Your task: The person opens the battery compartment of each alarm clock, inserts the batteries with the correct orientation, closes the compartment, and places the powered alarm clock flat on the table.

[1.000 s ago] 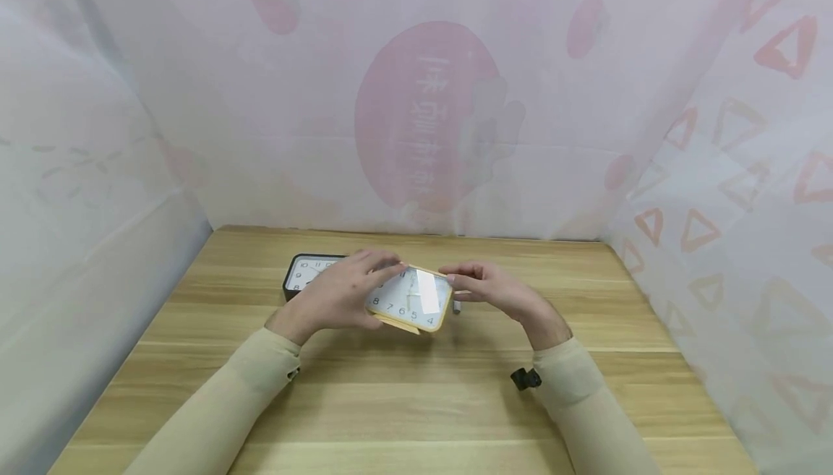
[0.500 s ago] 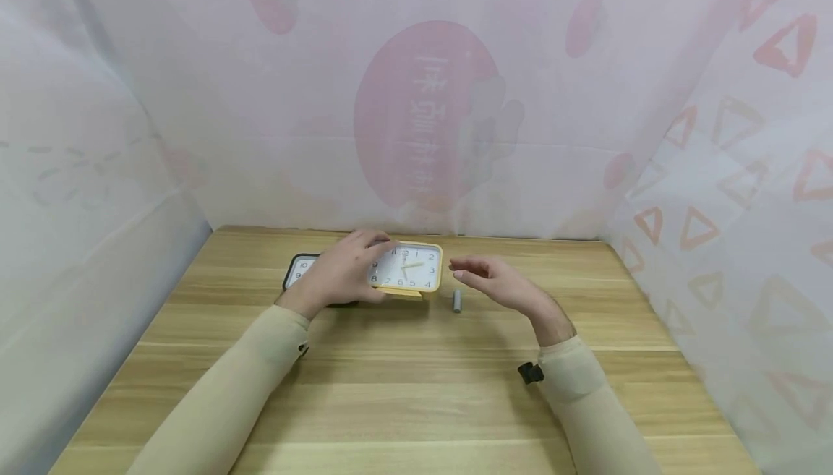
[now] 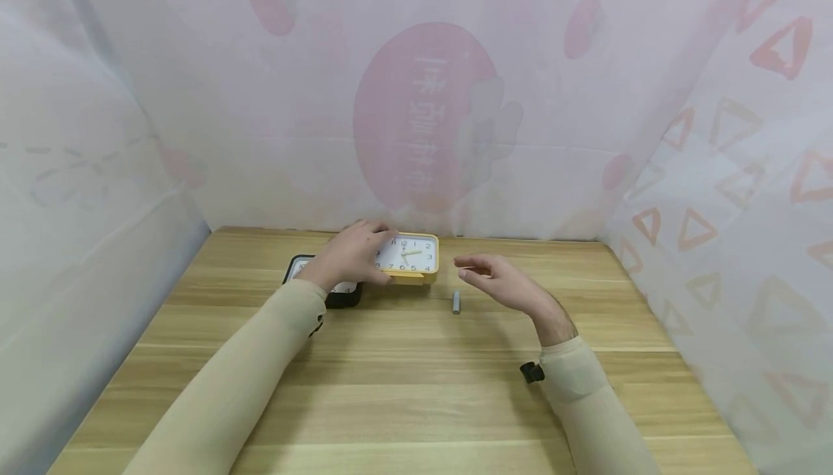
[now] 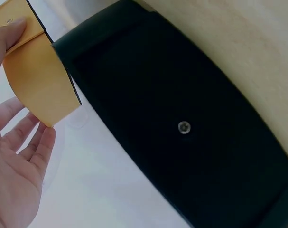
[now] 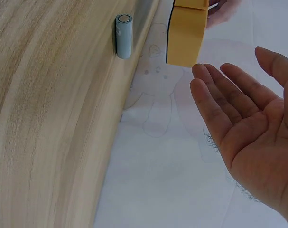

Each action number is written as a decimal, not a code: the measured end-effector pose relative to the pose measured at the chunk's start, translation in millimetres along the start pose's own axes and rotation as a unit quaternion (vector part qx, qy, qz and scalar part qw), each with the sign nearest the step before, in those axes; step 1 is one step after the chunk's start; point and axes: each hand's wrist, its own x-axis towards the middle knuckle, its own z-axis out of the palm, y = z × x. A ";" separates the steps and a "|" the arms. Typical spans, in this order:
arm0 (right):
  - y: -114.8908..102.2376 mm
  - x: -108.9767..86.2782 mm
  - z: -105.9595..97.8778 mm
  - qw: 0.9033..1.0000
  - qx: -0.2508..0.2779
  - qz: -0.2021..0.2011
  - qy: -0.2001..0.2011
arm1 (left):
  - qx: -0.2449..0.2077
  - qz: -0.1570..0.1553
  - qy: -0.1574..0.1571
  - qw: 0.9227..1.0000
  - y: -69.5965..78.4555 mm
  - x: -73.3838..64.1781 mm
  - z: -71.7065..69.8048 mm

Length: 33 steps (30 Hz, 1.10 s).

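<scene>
Yellow-framed, the alarm clock (image 3: 411, 256) stands upright near the back edge of the wooden counter (image 3: 416, 388) and is gripped at its left end by the left hand (image 3: 351, 254), fingers curled round the frame. A black clock (image 3: 325, 288) lies just left of it, under that wrist. The right hand (image 3: 497, 283) is held relaxed and empty, right of the yellow clock, apart from it. A grey battery (image 3: 457, 302) lies just below and right of the clock.
</scene>
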 end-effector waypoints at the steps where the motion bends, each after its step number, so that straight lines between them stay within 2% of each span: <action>1: 0.0 0.0 0.0 1.000 -0.001 0.001 0.000 | 0.001 -0.004 -0.006 1.000 -0.6 2.1 1.0; 8: 0.2 0.9 0.4 1.000 -0.013 0.004 0.004 | 0.007 -0.011 -0.040 0.999 -4.1 16.7 6.6; 14: -0.8 -0.8 -0.3 1.000 -0.014 0.007 0.008 | 0.006 -0.007 -0.071 0.997 -7.5 23.4 10.5; 27: -0.1 2.3 0.7 1.000 -0.023 -0.004 0.010 | 0.010 -0.032 -0.113 0.993 -1.6 24.7 9.1; 33: 1.8 4.9 4.8 0.999 -0.027 -0.016 0.005 | -0.008 -0.017 -0.127 0.992 0.9 21.9 4.3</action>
